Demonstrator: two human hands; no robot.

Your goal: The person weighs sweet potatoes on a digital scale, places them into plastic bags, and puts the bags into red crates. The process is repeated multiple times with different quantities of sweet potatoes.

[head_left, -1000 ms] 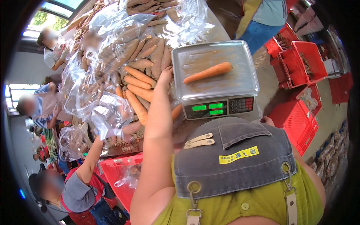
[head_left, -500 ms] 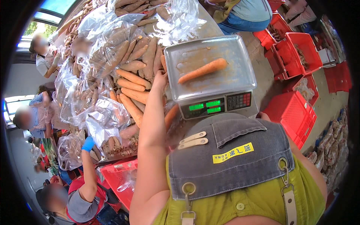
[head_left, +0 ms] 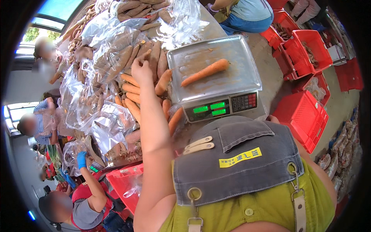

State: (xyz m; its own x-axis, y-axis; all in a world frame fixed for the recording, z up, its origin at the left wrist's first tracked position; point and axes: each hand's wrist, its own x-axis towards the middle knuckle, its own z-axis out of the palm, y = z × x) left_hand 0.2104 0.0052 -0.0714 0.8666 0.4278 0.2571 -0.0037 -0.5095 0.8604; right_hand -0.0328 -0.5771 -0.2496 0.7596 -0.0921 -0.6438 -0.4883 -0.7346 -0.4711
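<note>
My left hand (head_left: 142,72) reaches over the pile, its fingers apart beside the brown sweet potatoes (head_left: 153,58); nothing is visibly held. Just below it lie several orange carrots (head_left: 130,88). One carrot (head_left: 163,82) rests between my wrist and the scale. A single long carrot (head_left: 205,72) lies slanted on the metal pan of the weighing scale (head_left: 247,85), whose green display is lit. Of my right hand (head_left: 273,119), only a small part shows beside my apron, near the scale's right corner; its fingers are hidden.
Clear plastic bags (head_left: 112,121) cover part of the pile. Red crates (head_left: 303,120) stand on the right, and another red crate (head_left: 125,183) is at the lower left. Co-workers surround the table; one wears a blue glove (head_left: 81,159).
My left hand has moved left from the scale's edge to over the sweet potatoes. The carrot beside the scale now shows more fully and lies lower. The carrot on the pan stays put.
</note>
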